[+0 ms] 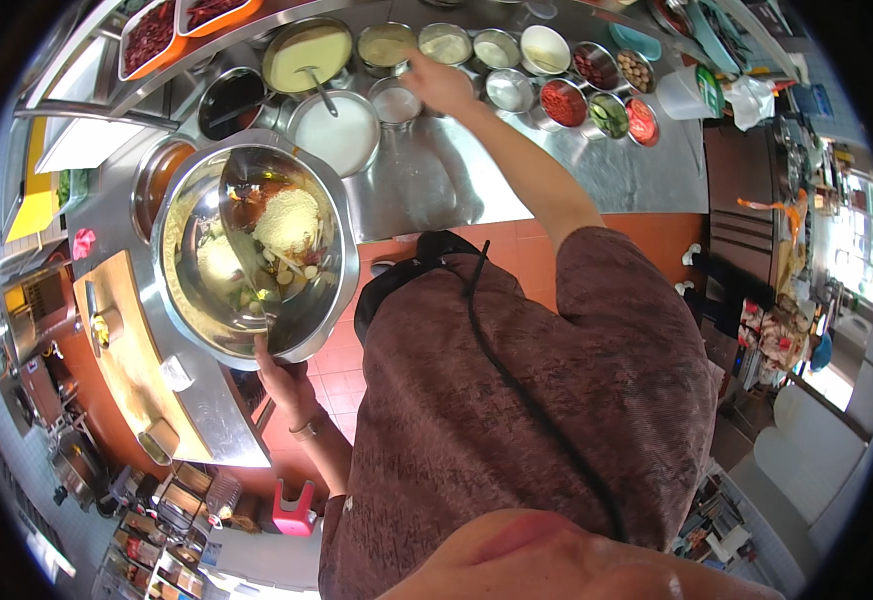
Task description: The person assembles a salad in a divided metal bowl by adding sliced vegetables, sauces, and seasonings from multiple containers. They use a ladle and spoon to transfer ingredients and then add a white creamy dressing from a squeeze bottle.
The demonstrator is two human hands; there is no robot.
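Observation:
A large steel mixing bowl (172, 290) sits at the left of the counter. It holds pale yellow powder (290, 222), reddish-brown sauce and chopped pieces. A long dark shape crosses the bowl; whether it is a utensil or a reflection I cannot tell. My left hand (289, 388) grips the near rim, thumb on top and fingers below. My right hand (439, 88) reaches far across the counter, its fingers bunched at the near right rim of a small steel bowl (387, 46) of yellowish contents. What lies between those fingers is hidden.
Beside the right hand stand a bowl of white powder (334, 135), a pot of pale yellow liquid (307, 55) with a ladle, and several small ingredient bowls, one with chopped red pieces (562, 104). A wooden board (142, 350) lies left; a pink stool (295, 508) stands below.

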